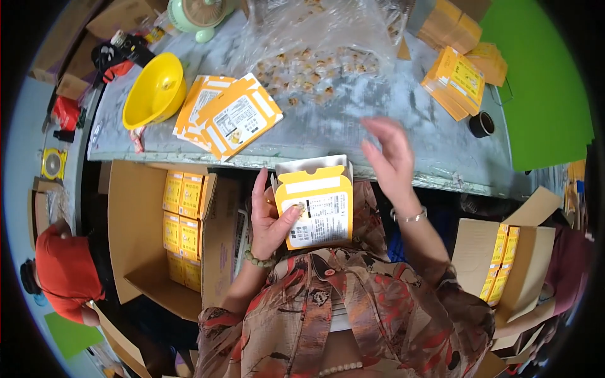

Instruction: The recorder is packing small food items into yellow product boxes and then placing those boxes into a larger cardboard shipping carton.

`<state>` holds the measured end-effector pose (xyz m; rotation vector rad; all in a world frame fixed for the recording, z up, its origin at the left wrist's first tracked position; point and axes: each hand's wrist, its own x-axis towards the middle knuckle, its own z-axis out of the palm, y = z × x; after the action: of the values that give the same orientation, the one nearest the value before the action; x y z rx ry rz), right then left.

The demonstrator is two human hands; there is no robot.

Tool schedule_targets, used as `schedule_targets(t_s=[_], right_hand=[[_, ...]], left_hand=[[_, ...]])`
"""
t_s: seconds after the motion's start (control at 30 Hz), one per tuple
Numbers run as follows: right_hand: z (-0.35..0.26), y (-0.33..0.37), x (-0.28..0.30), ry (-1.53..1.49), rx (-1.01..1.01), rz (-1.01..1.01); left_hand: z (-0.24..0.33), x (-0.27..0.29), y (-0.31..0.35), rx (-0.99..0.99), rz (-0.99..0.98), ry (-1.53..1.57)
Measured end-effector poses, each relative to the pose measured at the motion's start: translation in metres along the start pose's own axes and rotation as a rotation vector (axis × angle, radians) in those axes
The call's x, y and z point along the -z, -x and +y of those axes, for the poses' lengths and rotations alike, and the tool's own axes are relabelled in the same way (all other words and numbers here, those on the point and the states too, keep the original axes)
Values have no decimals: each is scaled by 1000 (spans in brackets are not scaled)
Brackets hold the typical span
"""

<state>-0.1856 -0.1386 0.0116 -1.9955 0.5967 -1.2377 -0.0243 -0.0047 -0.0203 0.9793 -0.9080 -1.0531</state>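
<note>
My left hand (271, 223) grips a yellow-and-white paper carton (321, 217) by its left side, with the thumb across the printed front. The carton stands close to my body, its top flaps up and open; what is inside does not show. My right hand (392, 157) is raised at the table's front edge, fingers apart, holding nothing. Beyond it, small clear-wrapped pieces (328, 63) lie scattered at the mouth of a clear plastic bag (296, 28). Flat, unfolded cartons (242, 116) overlap on the table to the left.
On the grey table (353, 135) are a yellow bowl (151, 94), a stack of flat cartons (457, 82), a dark cup (481, 124) and a pale green fan (196, 16). Cardboard boxes holding filled cartons stand left (211, 258) and right (535, 252). People work at both sides.
</note>
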Motion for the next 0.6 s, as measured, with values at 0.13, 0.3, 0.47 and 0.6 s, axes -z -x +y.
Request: schedule_targets(t_s=[0.13,0.3,0.47,0.6], right_hand=[[-10,65,-32,-194,-440,-28],[-7,63,-37,-135,-218,-77],[-4,58,-29,-186,-352,-290],[-21,51,-29,-206,-235,-187]], left_hand=[[-11,12,12,29,60,-106],[-2,18,10,241,67,-149],[8,14,0,159,42,-328],[27,13,-6,-118,-47,-401]])
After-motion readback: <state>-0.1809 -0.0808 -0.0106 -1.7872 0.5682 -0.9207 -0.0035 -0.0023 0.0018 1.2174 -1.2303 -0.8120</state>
